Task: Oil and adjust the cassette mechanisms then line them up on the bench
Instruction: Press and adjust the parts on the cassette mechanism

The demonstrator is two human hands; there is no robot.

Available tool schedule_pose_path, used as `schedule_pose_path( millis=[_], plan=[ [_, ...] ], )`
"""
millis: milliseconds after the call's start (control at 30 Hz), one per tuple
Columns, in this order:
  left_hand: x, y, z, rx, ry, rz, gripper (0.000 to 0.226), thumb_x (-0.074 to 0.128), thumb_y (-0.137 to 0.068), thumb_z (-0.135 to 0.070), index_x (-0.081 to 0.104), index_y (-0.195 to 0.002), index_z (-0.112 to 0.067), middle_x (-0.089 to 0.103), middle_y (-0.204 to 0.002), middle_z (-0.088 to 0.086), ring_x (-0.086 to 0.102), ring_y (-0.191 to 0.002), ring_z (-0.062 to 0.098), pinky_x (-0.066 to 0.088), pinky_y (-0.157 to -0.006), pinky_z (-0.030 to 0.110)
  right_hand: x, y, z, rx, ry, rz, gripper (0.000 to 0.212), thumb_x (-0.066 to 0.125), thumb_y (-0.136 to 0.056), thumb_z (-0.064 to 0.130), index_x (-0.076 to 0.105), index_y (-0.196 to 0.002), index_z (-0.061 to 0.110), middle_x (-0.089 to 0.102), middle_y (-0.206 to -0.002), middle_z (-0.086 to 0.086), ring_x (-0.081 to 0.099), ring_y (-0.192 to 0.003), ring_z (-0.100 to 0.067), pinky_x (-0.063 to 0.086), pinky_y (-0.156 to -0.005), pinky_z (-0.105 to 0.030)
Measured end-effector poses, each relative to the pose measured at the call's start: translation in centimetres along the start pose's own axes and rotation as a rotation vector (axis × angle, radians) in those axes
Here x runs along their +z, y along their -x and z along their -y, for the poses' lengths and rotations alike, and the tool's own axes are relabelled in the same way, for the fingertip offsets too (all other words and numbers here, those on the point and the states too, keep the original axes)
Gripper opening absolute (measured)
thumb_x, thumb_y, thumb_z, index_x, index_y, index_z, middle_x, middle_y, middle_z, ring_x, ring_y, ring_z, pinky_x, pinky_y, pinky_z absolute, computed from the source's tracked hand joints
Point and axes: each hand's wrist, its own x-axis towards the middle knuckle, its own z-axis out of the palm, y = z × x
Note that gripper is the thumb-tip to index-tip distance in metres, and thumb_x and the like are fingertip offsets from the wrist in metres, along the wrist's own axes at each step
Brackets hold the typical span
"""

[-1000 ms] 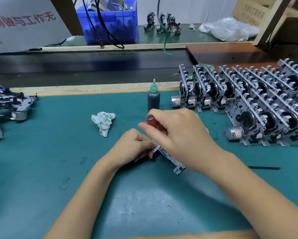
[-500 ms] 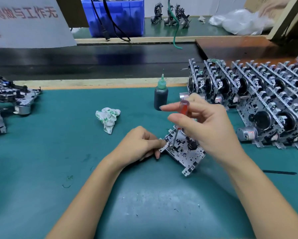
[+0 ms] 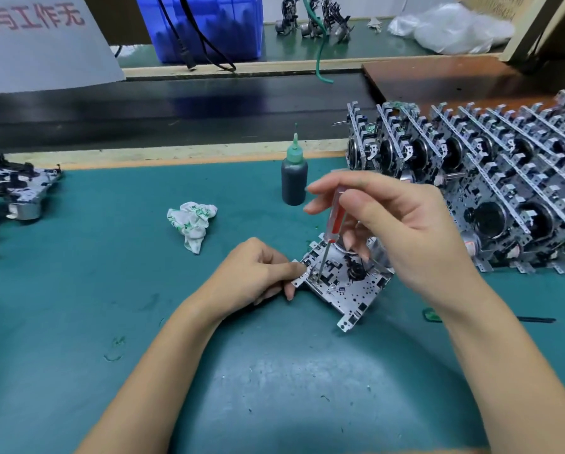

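Fingers (image 3: 346, 185) of the right hand (image 3: 402, 231) pinch a red-handled screwdriver (image 3: 338, 213), its tip down on the cassette mechanism (image 3: 346, 286) lying flat on the worktop (image 3: 110, 290). The left hand (image 3: 251, 273) pinches that mechanism's left edge. Finished mechanisms (image 3: 487, 191) stand in rows to its right, the oil bottle (image 3: 294, 178) behind it. A sign (image 3: 38, 34) far behind-left reads "与工作无".

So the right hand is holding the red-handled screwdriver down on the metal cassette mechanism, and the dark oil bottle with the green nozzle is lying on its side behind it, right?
Not quite. The dark oil bottle with the green nozzle stands upright on the green mat, as the head view shows. The rest holds: the right hand holds the red-handled screwdriver down on the metal cassette mechanism.
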Motion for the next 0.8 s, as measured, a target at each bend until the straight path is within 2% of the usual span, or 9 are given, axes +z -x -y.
schedule_pose_path(
  millis=[67, 133, 200, 267, 400, 500, 567, 667, 800],
  plan=[
    [0.0, 0.0, 0.1, 0.004, -0.001, 0.002, 0.04, 0.063, -0.079, -0.039, 0.062, -0.047, -0.015, 0.037, -0.035, 0.0, 0.03, -0.034, 0.014, 0.027, -0.041, 0.02, 0.3, 0.1, 0.2, -0.034, -0.004, 0.04, 0.019, 0.052, -0.09, 0.011, 0.068, -0.096, 0.02, 0.072, -0.088, -0.001, 0.051, -0.057, -0.017, 0.041, -0.047, -0.023],
    [0.0, -0.1, 0.2, 0.011, -0.004, -0.001, 0.039, 0.061, -0.076, -0.041, 0.062, -0.046, -0.016, 0.038, -0.035, 0.002, 0.03, -0.034, 0.014, 0.026, -0.041, 0.02, 0.8, 0.2, 0.4, -0.049, -0.023, 0.083, 0.016, 0.056, -0.087, 0.009, 0.069, -0.091, 0.018, 0.072, -0.088, -0.006, 0.052, -0.059, -0.01, 0.042, -0.053, -0.015],
    [0.1, -0.1, 0.2, 0.022, -0.003, -0.025, 0.038, 0.063, -0.074, -0.042, 0.062, -0.045, -0.018, 0.043, -0.039, 0.014, 0.031, -0.035, 0.016, 0.026, -0.04, 0.019, 1.4, 0.4, 0.4, -0.048, 0.005, 0.102, 0.014, 0.061, -0.084, 0.01, 0.072, -0.085, 0.019, 0.071, -0.085, -0.008, 0.053, -0.059, -0.005, 0.043, -0.054, -0.015],
    [0.2, 0.0, 0.2, 0.043, 0.003, -0.054, 0.035, 0.064, -0.071, -0.042, 0.061, -0.047, -0.018, 0.047, -0.05, 0.029, 0.032, -0.04, 0.021, 0.025, -0.039, 0.02, 1.9, 0.5, 0.3, -0.04, 0.038, 0.096, 0.012, 0.066, -0.079, 0.013, 0.077, -0.082, 0.019, 0.071, -0.079, -0.005, 0.055, -0.059, -0.007, 0.044, -0.055, -0.02],
    [0.2, -0.1, 0.3, 0.042, 0.017, -0.055, 0.033, 0.064, -0.075, -0.038, 0.062, -0.053, -0.014, 0.049, -0.055, 0.034, 0.032, -0.042, 0.022, 0.024, -0.039, 0.021, 2.3, 0.7, 0.5, -0.011, -0.064, 0.002, 0.009, 0.071, -0.072, 0.01, 0.075, -0.073, 0.018, 0.074, -0.077, 0.002, 0.065, -0.067, -0.005, 0.049, -0.062, -0.015],
    [0.2, -0.2, 0.2, 0.02, 0.017, -0.028, 0.037, 0.062, -0.074, -0.04, 0.063, -0.047, -0.015, 0.04, -0.038, 0.013, 0.028, -0.034, 0.017, 0.023, -0.039, 0.022, 1.9, 0.5, 0.6, 0.001, -0.123, -0.088, 0.013, 0.074, -0.065, 0.008, 0.072, -0.073, 0.018, 0.073, -0.07, 0.0, 0.062, -0.059, -0.004, 0.043, -0.052, -0.009],
    [0.2, -0.1, 0.1, 0.008, 0.008, -0.018, 0.039, 0.062, -0.075, -0.041, 0.062, -0.046, -0.016, 0.036, -0.033, 0.001, 0.027, -0.032, 0.013, 0.023, -0.04, 0.022, 1.4, 0.4, 0.6, 0.004, -0.149, -0.157, 0.015, 0.077, -0.06, 0.01, 0.07, -0.068, 0.019, 0.07, -0.066, -0.001, 0.06, -0.054, -0.009, 0.041, -0.048, -0.012],
    [0.1, 0.0, 0.0, 0.007, 0.009, -0.008, 0.041, 0.065, -0.082, -0.034, 0.062, -0.046, -0.015, 0.035, -0.034, 0.0, 0.026, -0.033, 0.013, 0.023, -0.041, 0.023, 1.1, 0.3, 0.3, 0.006, -0.133, -0.202, 0.019, 0.08, -0.058, 0.014, 0.064, -0.067, 0.017, 0.067, -0.062, 0.004, 0.058, -0.05, -0.009, 0.041, -0.042, -0.017],
    [0.1, 0.1, -0.2, -0.013, 0.007, -0.011, 0.039, 0.062, -0.075, -0.04, 0.062, -0.045, -0.015, 0.035, -0.034, 0.001, 0.027, -0.033, 0.013, 0.025, -0.042, 0.022, 1.0, 0.3, -1.0, -0.02, 0.032, -0.342, 0.041, 0.078, -0.068, 0.014, 0.037, -0.059, 0.016, 0.047, -0.05, -0.002, 0.043, -0.046, -0.019, 0.035, -0.044, -0.016]
  ],
)
